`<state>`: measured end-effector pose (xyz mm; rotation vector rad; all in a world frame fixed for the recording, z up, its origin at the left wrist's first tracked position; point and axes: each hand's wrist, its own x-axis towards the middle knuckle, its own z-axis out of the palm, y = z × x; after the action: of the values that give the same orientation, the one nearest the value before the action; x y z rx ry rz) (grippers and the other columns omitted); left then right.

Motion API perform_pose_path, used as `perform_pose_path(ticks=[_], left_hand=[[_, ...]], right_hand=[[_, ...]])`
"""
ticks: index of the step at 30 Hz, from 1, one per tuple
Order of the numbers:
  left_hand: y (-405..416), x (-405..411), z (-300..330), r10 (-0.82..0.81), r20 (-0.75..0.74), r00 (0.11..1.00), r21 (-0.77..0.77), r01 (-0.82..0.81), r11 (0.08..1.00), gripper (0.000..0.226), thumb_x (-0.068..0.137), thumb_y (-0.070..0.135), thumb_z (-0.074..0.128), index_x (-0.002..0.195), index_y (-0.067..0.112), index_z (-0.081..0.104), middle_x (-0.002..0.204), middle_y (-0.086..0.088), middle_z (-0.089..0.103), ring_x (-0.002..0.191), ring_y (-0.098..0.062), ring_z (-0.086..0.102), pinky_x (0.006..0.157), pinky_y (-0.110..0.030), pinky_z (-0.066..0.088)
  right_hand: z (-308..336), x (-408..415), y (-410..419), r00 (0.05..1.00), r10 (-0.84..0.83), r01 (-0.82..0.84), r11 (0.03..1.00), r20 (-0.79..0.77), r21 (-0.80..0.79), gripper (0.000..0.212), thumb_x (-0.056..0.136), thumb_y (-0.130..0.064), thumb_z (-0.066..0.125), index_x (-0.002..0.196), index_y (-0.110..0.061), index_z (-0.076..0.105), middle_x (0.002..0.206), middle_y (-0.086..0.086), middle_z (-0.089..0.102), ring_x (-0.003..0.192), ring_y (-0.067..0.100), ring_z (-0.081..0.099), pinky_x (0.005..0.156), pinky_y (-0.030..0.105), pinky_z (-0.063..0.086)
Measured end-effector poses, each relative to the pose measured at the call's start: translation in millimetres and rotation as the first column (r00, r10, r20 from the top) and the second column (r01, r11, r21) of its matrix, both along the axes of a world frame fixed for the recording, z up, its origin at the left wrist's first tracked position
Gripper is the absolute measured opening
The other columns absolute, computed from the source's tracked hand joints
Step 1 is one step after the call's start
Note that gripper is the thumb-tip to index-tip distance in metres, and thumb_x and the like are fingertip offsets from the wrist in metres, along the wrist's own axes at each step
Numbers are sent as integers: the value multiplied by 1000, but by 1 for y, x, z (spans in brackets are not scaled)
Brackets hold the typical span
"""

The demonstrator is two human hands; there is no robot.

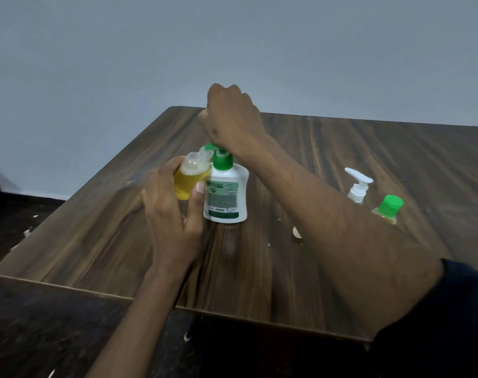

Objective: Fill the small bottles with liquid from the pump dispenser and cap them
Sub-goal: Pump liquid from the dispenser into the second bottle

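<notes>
A white pump dispenser [226, 193] with a green pump head stands in the middle of the wooden table [327, 148]. My right hand [232, 118] presses down on the pump head with its heel, fingers curled and holding nothing. My left hand [172, 211] grips a small clear bottle [191, 177] of yellow liquid, tilted with its open neck under the green spout. A second small bottle [387, 211] with a green cap stands at the right, partly hidden behind my right forearm.
A white pump top [358, 186] stands at the right beside the capped bottle. A small pale object [297, 232] lies on the table near my right forearm. A grey wall rises behind the table, and dark floor lies to the left.
</notes>
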<state>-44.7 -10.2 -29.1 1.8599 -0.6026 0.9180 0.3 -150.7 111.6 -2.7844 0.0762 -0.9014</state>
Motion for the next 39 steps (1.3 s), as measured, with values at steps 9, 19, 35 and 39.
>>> perform_pose_path(ticks=[9,19,35,39], left_hand=[[3,0,-1,-3,0,1000,-6,3,1000,35,104,22,60,134,5,62,122,-6,65,105,-24,60,86,-55,49],[2,0,-1,-4,5,1000,-11,4,1000,34,104,22,60,134,7,62,122,-2,64,105,-23,61,86,-56,49],[5,1,-3,5,-1,1000,5,-5,1000,35,105,24,59,134,6,61,124,-8,66,107,-23,60,87,-54,48],[5,1,-3,3,-7,1000,0,-3,1000,35,105,25,58,135,6,60,125,-9,66,107,-21,58,87,-52,48]], right_hand=[[-5,9,0,999,-32,32,999,5,44,8,86,-16,44,80,-11,41,72,0,38,66,23,39,48,29,23],[-6,9,1,999,-33,34,998,-2,61,11,87,-17,45,77,-12,41,71,-1,38,58,16,34,50,30,26],[-5,4,3,1000,-5,6,997,-9,75,28,88,-17,46,66,-16,28,68,-2,36,55,13,31,47,28,21],[-3,1,3,1000,3,-3,997,-7,72,16,89,-17,46,75,-12,38,69,-2,36,56,13,31,47,28,22]])
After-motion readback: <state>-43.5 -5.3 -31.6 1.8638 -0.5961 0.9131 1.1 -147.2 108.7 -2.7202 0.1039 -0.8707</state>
